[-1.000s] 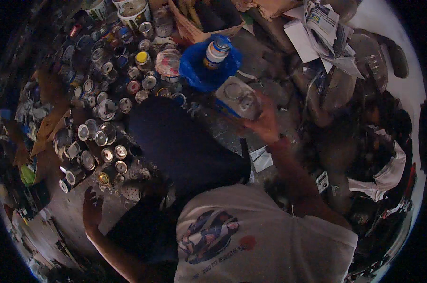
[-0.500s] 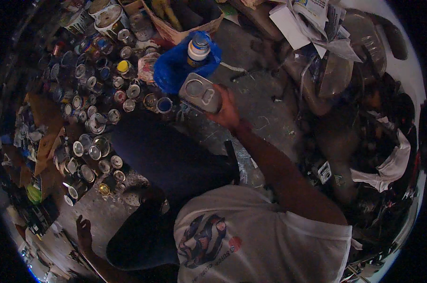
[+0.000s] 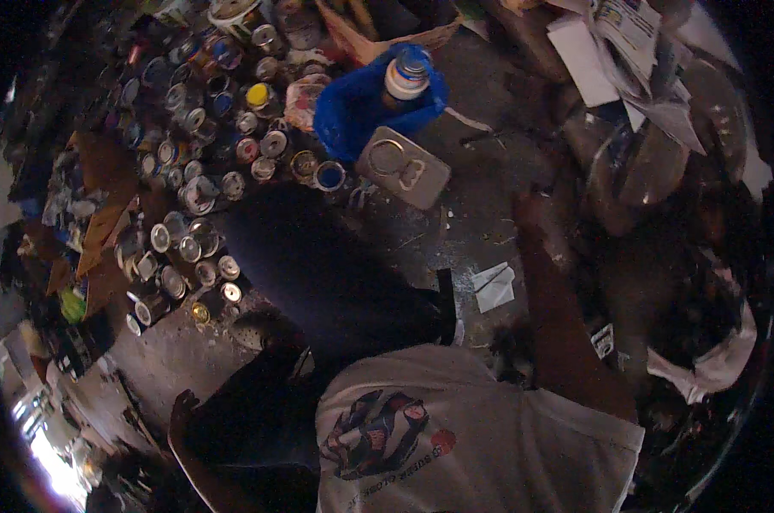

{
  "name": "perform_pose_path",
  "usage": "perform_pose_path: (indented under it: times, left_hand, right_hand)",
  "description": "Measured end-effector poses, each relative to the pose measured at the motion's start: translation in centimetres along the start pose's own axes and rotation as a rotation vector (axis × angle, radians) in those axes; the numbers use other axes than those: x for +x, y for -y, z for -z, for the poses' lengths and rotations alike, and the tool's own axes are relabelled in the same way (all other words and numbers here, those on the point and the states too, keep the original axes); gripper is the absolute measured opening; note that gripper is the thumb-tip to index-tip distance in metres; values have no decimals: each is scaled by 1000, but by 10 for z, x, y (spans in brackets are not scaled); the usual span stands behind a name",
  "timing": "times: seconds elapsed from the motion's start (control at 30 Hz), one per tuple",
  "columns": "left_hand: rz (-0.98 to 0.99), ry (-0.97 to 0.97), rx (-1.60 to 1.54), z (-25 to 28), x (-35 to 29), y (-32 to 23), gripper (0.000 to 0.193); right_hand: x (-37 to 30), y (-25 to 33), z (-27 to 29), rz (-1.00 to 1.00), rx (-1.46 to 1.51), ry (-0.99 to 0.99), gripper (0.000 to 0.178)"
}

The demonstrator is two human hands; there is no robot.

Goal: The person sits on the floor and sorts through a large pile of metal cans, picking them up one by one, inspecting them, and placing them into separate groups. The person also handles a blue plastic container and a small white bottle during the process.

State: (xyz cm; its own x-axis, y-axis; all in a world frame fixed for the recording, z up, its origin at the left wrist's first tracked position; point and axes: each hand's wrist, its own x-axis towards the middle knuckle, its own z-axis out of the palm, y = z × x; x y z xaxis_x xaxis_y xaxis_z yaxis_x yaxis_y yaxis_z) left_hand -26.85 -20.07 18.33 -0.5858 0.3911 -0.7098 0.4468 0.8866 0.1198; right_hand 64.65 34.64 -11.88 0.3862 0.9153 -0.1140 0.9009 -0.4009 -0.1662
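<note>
A rectangular metal can [image 3: 428,184] with a round lid and a handle on top rests on the floor beside a blue plastic bag [image 3: 340,111]. A white and blue bottle [image 3: 406,79] stands at that bag. My right hand [image 3: 534,209] is to the right of the can, apart from it; it is dark and smeared, so its fingers cannot be made out. My left hand [image 3: 182,405] hangs low at the left beside my bent leg, its fingers loosely apart and nothing visible in them.
Many small tins and jars [image 3: 200,195] crowd the floor at the left, beside torn cardboard [image 3: 105,201]. A cardboard box [image 3: 387,43] stands at the back. Folded newspapers [image 3: 622,51] lie at the back right, and a white paper piece [image 3: 493,286] is on the floor.
My right hand has let go of the metal can and drawn away to the right. The can now stays by the blue bag. The view has shifted, and my left hand is closer to my leg.
</note>
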Motion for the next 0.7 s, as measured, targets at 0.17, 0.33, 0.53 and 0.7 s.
perform_pose_path:
  times: [0.17, 0.33, 0.53, 0.7]
  left_hand:
    - [36, -22, 141, -5, -51, -24, 50]
    - [75, -27, 257, -15, -92, -38, 49]
    - [98, 2, 352, -20, -108, -57, 47]
    - [92, 25, 417, -23, -113, -60, 46]
  right_hand:
    - [41, -69, 19, 38, -267, 435, 69]
    - [63, -66, 24, 73, -294, 392, 69]
    - [77, -73, 24, 45, -253, 348, 68]
    - [82, -71, 29, 28, -189, 305, 67]
